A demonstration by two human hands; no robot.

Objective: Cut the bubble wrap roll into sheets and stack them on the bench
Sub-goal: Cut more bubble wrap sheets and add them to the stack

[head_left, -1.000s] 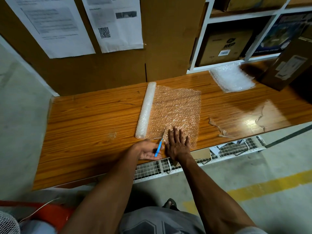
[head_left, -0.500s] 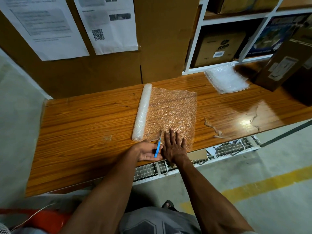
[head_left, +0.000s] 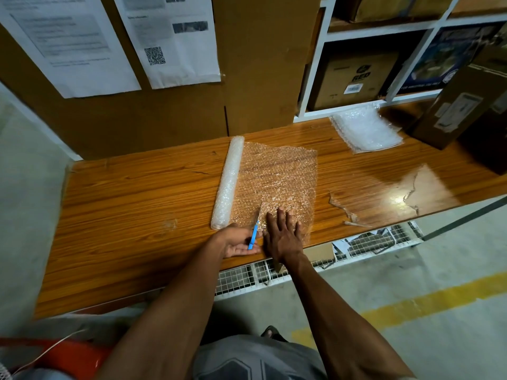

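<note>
A bubble wrap roll (head_left: 227, 183) lies on the wooden bench (head_left: 131, 215), its unrolled length (head_left: 277, 178) spread flat to the right. My left hand (head_left: 237, 241) holds a blue-handled knife (head_left: 253, 235), blade tip resting on the wrap near its front edge. My right hand (head_left: 282, 234) presses flat with spread fingers on the wrap just right of the blade. A stack of cut sheets (head_left: 366, 128) sits at the back right of the bench.
A cardboard box (head_left: 461, 105) stands at the bench's far right. Torn tape scraps (head_left: 344, 209) lie right of the wrap. White shelving (head_left: 384, 31) with boxes rises behind. A wire mesh rack (head_left: 301, 267) runs under the bench's front edge.
Both hands stay in the same place on the wrap, and the knife sits as before. The view has shifted slightly.
</note>
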